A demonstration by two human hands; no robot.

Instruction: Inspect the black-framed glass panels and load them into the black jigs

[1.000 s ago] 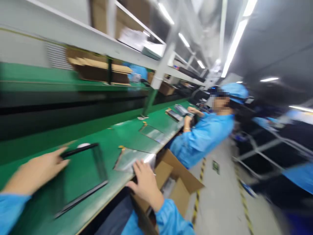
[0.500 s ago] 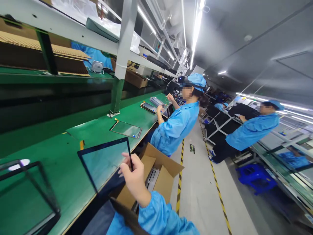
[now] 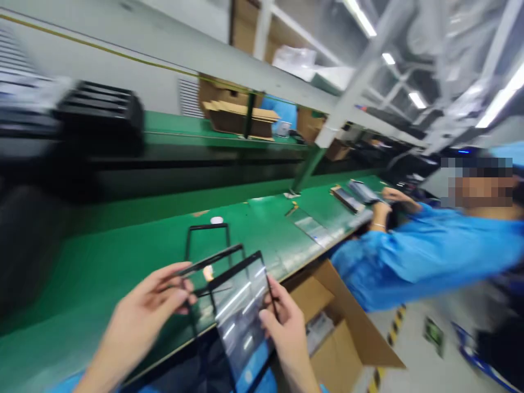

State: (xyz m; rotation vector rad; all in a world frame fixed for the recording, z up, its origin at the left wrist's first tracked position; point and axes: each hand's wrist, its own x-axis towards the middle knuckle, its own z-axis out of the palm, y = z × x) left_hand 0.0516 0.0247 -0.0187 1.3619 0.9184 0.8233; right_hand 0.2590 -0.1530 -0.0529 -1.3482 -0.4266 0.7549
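Observation:
Between the fingers and thumb of my right hand is the right edge of a black-bordered glass panel, tilted and showing light reflections. My left hand pinches the left side of a second black-bordered glass panel, see-through in the middle. The two panels overlap in the picture, the right one nearer to me; whether they touch I cannot tell. Behind them, another black rectangular frame lies on the green table, with a small white round thing at its far edge.
An open cardboard box with flat items inside stands below the table edge at right. Farther along lie a clear panel and a stack of panels. A co-worker in blue sits at right. A post rises from the table.
My view has swung left. My left hand has come into view gripping a panel, and the panel in my right hand is now close beside it.

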